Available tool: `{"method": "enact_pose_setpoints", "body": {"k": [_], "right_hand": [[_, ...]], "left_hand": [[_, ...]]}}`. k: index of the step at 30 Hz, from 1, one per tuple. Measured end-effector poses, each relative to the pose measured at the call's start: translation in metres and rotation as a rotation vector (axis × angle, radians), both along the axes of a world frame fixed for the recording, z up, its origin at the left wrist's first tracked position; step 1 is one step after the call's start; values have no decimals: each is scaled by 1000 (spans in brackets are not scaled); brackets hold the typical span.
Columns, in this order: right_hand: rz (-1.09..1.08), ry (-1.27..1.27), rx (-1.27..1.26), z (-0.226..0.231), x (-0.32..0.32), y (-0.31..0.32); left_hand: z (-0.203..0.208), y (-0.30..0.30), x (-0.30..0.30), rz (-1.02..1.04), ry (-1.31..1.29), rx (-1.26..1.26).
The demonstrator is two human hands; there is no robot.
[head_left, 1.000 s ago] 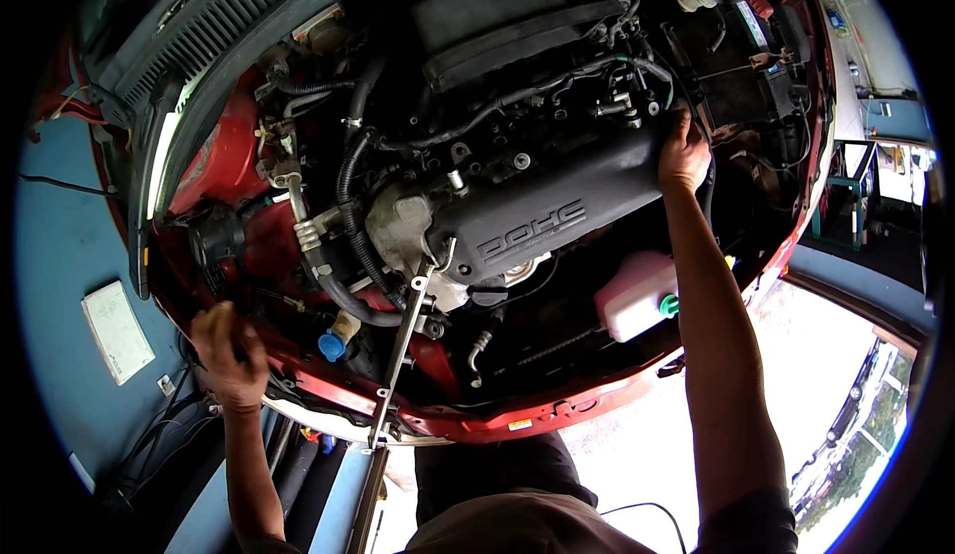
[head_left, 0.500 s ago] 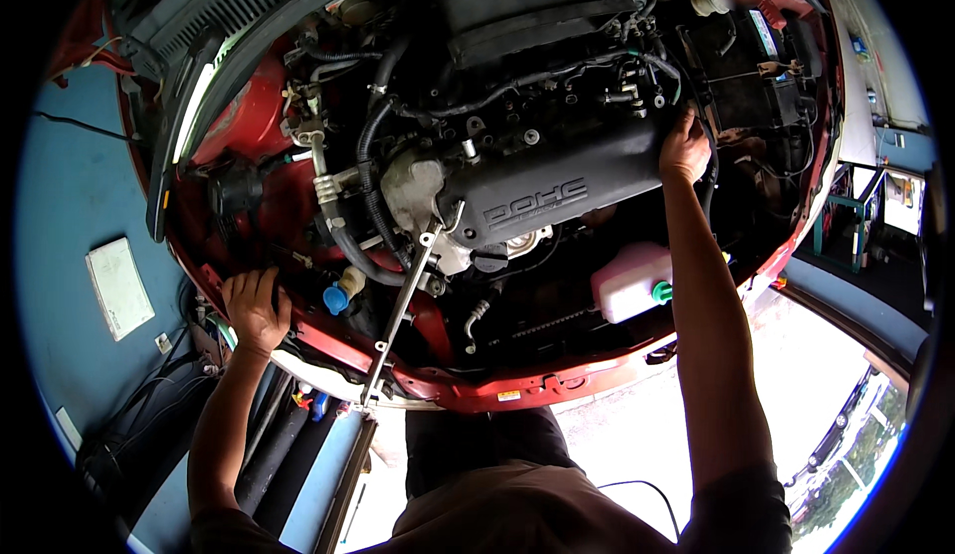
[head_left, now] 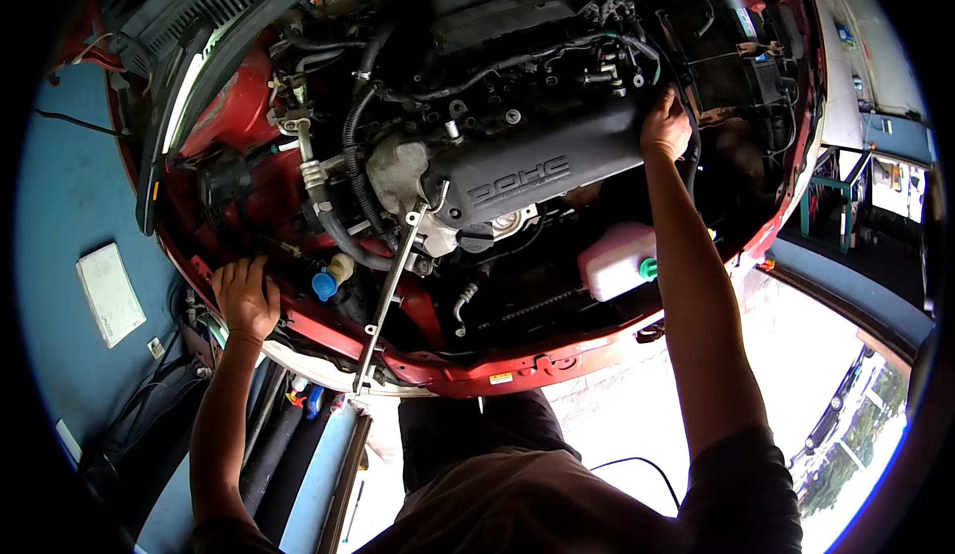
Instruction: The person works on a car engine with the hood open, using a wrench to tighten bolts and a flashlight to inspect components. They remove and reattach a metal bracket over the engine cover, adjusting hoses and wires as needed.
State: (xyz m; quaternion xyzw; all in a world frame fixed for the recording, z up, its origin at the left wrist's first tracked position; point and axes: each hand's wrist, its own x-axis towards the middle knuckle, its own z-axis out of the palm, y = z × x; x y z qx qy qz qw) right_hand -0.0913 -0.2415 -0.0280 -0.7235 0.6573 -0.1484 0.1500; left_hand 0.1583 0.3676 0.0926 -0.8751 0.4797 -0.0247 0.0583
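Note:
My right hand (head_left: 667,132) is at the right end of the black engine cover (head_left: 557,161), its fingers curled against that end; the fingertips are partly hidden in shadow. My left hand (head_left: 247,300) lies over the red front edge of the engine bay (head_left: 328,329), fingers spread and holding nothing. Just right of it is a blue reservoir cap (head_left: 324,284). Between my hands, a slim metal prop rod (head_left: 390,290) slants from the front edge up to the cover's left end. A pinkish-white coolant tank (head_left: 615,264) with a green cap (head_left: 649,269) sits beside my right forearm.
Black hoses (head_left: 354,146) run left of the engine cover. A battery (head_left: 731,67) sits at the far right. A bright lamp (head_left: 189,96) lies along the left side. Tubes and cables (head_left: 261,455) are by the blue wall, below my left hand.
The view has shifted slightly, so the engine bay appears a little farther up and left. Both hands keep their places on the cover and the front edge.

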Motion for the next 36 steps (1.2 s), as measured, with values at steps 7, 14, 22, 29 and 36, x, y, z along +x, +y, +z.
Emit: {"method": "enact_pose_setpoints", "body": {"k": [7, 14, 22, 29, 36], "right_hand": [[-1, -20, -18, -2, 2, 0], [-24, -39, 26, 5, 0, 5], [2, -24, 7, 6, 8, 6], [169, -413, -177, 59, -65, 103], [-267, -673, 20, 94, -379, 333]], "left_hand": [[-4, 3, 1, 25, 0, 34], [-8, 5, 2, 24, -5, 51], [-9, 13, -1, 22, -25, -5], [-9, 14, 2, -36, -64, -38], [-15, 6, -4, -93, -116, -57]]}}
